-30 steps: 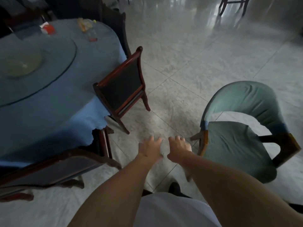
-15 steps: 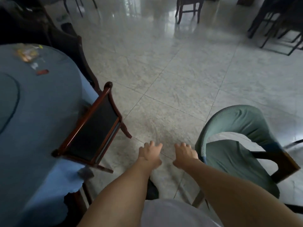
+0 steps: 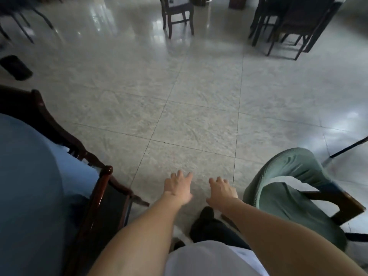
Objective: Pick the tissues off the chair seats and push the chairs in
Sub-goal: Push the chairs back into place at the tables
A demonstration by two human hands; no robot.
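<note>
Left hand: my left hand (image 3: 177,188) is out in front of me over the floor (image 3: 199,108), fingers loosely spread, holding nothing.
Right hand: my right hand (image 3: 222,191) is the same, relaxed and empty, just beside the green chair's near-left edge but not touching it.
Green chair: the green chair (image 3: 298,188), cloth-covered with a curved back, stands at the near right, well apart from the table and turned away from it.
Tissues: I see no tissue on the part of its seat that shows (my right arm hides some of it).
Wooden chair: the dark wooden chair (image 3: 105,198) at the near left is close against the table (image 3: 25,186) with its blue cloth; its seat is out of sight.
Handling: I judge the green chair fairly heavy and stiff in its frame, soft and a bit slippery in its cover, and likely to slide easily on the glossy tiles.
Where to hold: I'd take the wooden arm or the top of the back with both hands, gripping through the cloth to the frame.
Risk: the loose cover could shift under my grip.
</note>
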